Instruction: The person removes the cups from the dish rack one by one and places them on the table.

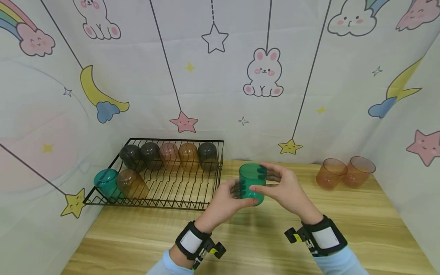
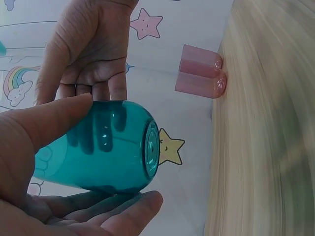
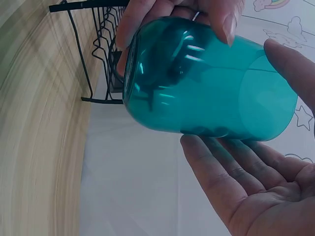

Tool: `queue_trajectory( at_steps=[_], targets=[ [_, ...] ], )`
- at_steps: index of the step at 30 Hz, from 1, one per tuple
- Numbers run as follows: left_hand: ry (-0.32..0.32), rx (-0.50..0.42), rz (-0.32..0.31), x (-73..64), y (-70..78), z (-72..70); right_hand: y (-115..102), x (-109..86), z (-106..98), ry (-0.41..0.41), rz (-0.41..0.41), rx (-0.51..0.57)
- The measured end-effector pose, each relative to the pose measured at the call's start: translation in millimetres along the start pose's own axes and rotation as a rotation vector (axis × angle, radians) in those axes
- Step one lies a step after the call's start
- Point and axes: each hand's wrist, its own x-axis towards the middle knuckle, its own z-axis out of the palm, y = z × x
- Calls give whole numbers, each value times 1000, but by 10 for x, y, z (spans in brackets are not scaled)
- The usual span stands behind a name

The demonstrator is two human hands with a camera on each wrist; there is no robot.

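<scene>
A clear green cup is held upright above the table, its mouth facing up. My left hand grips it low on the left side, thumb across the front and fingers behind. On the other side my right hand holds it higher up, thumb on the near wall and fingers around the far side. Through the green wall the fingers show in the left wrist view. The right wrist view has both hands about the cup, with its base toward the table.
Left of the hands stands a black wire rack with several tinted cups in it, among them a teal cup and an amber cup. Two orange-pink cups stand at the right rear of the wooden table, near the patterned cloth wall.
</scene>
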Motion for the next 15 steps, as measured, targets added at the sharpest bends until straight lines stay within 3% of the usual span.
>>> queue_trajectory(
  at_steps=[7,15],
  targets=[
    [51,91,21,-44,6,-69,89,-30,-75,57,10,-27],
    [125,156,31,-60,-19,-154,356,-42,-253,174,23,-107]
  ],
)
